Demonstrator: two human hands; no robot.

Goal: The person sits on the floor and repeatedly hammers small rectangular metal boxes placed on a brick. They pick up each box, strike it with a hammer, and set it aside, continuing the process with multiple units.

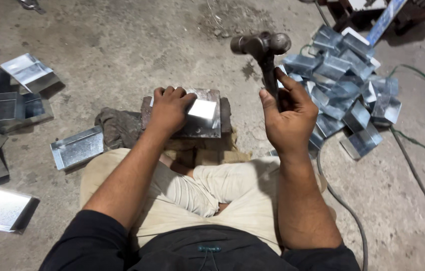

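Hammer (261, 47) gripped in right hand (287, 118); left hand (169, 108) pins sheet-metal piece (202, 113); folded-metal pile (348, 85) alongside.

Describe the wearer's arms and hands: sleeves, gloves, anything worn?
Both hands, left hand and right hand, are bare: no gloves, rings or watch visible. Forearms are uncovered; black sleeves end near the elbows. Light beige trousers below.

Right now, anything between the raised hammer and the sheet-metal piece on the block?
Nothing visible. The hammer in the right hand is raised above and right of the sheet-metal piece. The left hand presses the piece's left side, beside the exposed shiny face.
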